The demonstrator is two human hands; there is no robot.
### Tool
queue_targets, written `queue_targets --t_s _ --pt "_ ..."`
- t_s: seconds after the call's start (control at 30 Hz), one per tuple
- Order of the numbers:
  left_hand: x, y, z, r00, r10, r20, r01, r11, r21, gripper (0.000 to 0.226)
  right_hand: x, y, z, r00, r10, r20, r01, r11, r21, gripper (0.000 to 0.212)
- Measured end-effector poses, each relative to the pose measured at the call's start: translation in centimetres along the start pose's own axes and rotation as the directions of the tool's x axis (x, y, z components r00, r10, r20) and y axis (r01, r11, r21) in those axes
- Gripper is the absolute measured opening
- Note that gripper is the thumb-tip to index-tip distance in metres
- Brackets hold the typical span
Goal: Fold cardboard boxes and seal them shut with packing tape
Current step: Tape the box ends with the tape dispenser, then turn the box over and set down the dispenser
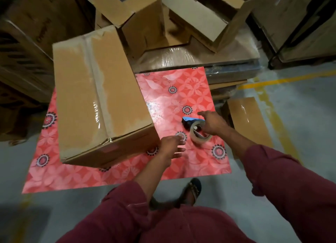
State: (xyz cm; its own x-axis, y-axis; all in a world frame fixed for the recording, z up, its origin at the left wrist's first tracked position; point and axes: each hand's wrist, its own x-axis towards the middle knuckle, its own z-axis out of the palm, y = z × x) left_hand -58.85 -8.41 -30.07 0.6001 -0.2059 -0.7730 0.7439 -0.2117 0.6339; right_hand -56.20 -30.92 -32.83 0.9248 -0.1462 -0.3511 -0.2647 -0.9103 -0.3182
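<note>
A closed cardboard box with clear tape along its top seam stands on the left half of a red flower-patterned table. To its right lies a blue tape dispenser with a clear tape roll. My right hand is over the dispenser's handle, index finger stretched forward, the other fingers curled down around it. Just off the box's near right corner hovers my left hand, fingers relaxed and spread, holding nothing.
Open and folded cardboard boxes pile up behind the table on a plastic-wrapped stack. A small taped box sits on the floor at the right. Tall cartons stand at the left. My sandalled foot is below the table edge.
</note>
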Motion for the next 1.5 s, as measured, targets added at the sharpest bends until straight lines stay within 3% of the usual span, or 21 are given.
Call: queue_targets --t_s 0.07,0.2,0.4,0.53,0.63,0.73,0.9,1.0,1.1,1.23,1.37,1.5 --pt "1.4 0.0 0.4 0.991 -0.127 -0.029 0.123 0.986 -0.11 0.023 1.4 0.3 0.8 0.999 -0.03 0.046 0.032 0.998 -0.053 0.063" --pt "3.5 0.6 1.9 0.971 -0.231 -0.054 0.212 0.947 -0.242 0.046 2.7 0.7 2.1 0.994 -0.054 0.094 0.065 0.992 -0.108 0.04" --pt "4.2 2.5 3.6 0.961 -0.273 -0.05 0.241 0.908 -0.343 0.067 0.0 0.5 0.7 0.994 -0.105 0.006 0.105 0.982 -0.16 0.037" --pt "2.8 3.7 3.4 0.966 -0.259 0.023 0.242 0.863 -0.444 0.081 -3.2 0.3 -1.3 0.965 -0.203 -0.164 0.184 0.975 -0.121 0.038" --pt "0.3 5.3 2.8 0.981 -0.182 0.069 0.191 0.825 -0.532 0.077 -5.1 -0.3 -3.6 0.909 -0.279 -0.309 0.255 0.96 -0.116 0.048" --pt "-3.3 7.7 2.2 0.994 -0.061 0.096 0.104 0.824 -0.558 0.056 -6.5 -2.1 -6.3 0.82 -0.392 -0.418 0.343 0.92 -0.19 0.055" --pt "-8.5 10.3 -1.0 0.99 0.132 -0.045 -0.136 0.841 -0.524 0.027 -9.1 -8.3 -10.5 0.669 -0.509 -0.541 0.435 0.859 -0.271 0.047" --pt "-11.2 10.9 -4.9 0.95 0.249 -0.188 -0.31 0.833 -0.458 0.023 -10.2 -13.5 -11.7 0.712 -0.546 -0.443 0.507 0.835 -0.215 0.048" --pt "-13.0 9.9 -11.6 0.825 0.421 -0.377 -0.52 0.827 -0.214 0.027 -10.8 -19.7 -12.3 0.774 -0.596 -0.215 0.566 0.803 -0.187 0.079" --pt "-13.9 7.1 -21.3 0.726 0.483 -0.491 -0.563 0.826 -0.02 0.035 -9.6 -28.3 -11.4 0.733 -0.679 0.038 0.644 0.675 -0.359 0.103" --pt "-14.4 3.6 -28.0 0.756 0.368 -0.542 -0.498 0.86 -0.111 0.03 -9.1 -35.7 -10.1 0.642 -0.747 0.172 0.744 0.551 -0.378 0.084" --pt "-14.8 0.7 -30.3 0.807 0.261 -0.53 -0.466 0.832 -0.301 0.019 -10.0 -38.0 -9.5 0.597 -0.76 0.257 0.792 0.505 -0.344 0.056"
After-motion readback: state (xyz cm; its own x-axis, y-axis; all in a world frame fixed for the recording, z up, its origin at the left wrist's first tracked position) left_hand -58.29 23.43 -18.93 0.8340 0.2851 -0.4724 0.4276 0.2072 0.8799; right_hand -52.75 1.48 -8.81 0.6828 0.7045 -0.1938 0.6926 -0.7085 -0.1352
